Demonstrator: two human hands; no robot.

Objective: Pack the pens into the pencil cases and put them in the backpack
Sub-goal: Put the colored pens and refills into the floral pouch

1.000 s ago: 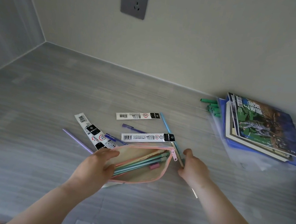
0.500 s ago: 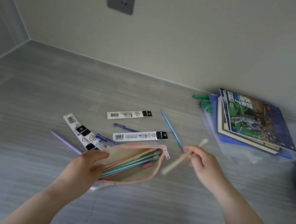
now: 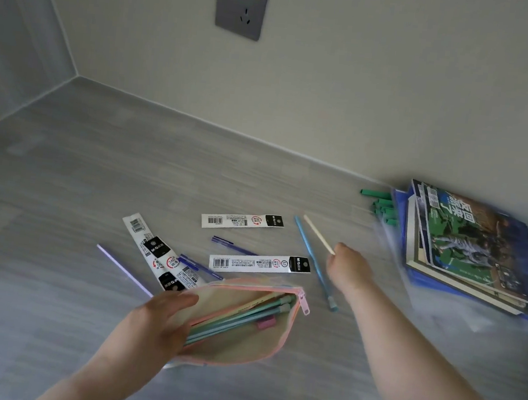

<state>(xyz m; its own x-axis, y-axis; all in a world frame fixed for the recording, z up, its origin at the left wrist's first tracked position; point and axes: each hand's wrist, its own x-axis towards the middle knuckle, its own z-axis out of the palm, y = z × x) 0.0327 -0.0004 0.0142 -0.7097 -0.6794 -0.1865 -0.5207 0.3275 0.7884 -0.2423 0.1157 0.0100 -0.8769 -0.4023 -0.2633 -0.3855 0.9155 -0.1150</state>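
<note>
The right hand (image 3: 348, 267) pinches a thin cream pen (image 3: 317, 233) by its lower end. The left hand (image 3: 159, 319) clasps the open pink-edged beige fabric pencil case (image 3: 241, 344) in curled fingers (image 3: 177, 300).

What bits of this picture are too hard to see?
Head view:
- Pens in the pencil case: their lower ends are hidden under the left hand.
- Right hand: seen from behind, so its grip on the cream pencil is hidden.
- Books: blurred, cut off by the right edge.
- Packets: print too small to read.
</note>
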